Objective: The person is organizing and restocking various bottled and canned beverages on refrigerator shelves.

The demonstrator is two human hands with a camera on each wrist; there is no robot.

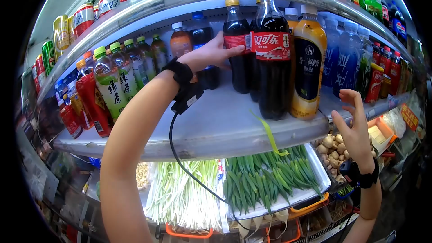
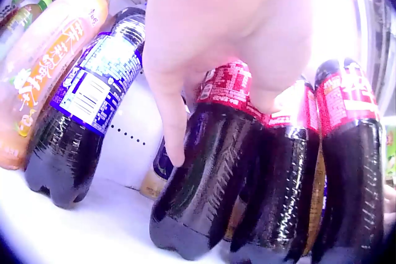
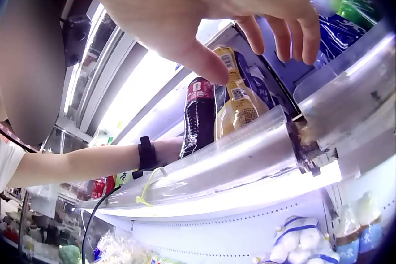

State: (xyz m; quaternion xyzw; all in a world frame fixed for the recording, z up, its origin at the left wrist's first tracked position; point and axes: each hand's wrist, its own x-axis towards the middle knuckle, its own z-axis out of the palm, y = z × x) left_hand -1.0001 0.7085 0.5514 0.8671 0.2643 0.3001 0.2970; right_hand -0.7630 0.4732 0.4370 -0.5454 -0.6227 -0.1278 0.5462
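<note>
My left hand [image 1: 209, 56] grips a cola bottle [image 1: 238, 74] with a yellow cap and red label, its thumb lying across the label. In the left wrist view the fingers come down either side of that bottle [image 2: 201, 171], which leans a little beside two more cola bottles. The front cola bottle [image 1: 272, 81] stands at the shelf edge, next to a milk tea bottle [image 1: 310, 63] with a dark label. Out in front of the shelf, my right hand [image 1: 355, 128] is raised with loosely bent fingers and holds nothing. In the right wrist view its fingers overlap the milk tea bottle [image 3: 238, 106].
Green tea bottles [image 1: 110, 85] line the shelf's left side; blue-tinted bottles [image 1: 346, 63] stand to the right. A yellow strip [image 1: 267, 135] hangs over the shelf edge. Okra [image 1: 265, 175] and pale green stalks [image 1: 186, 193] lie below. A black cable [image 1: 175, 153] hangs from the left wrist.
</note>
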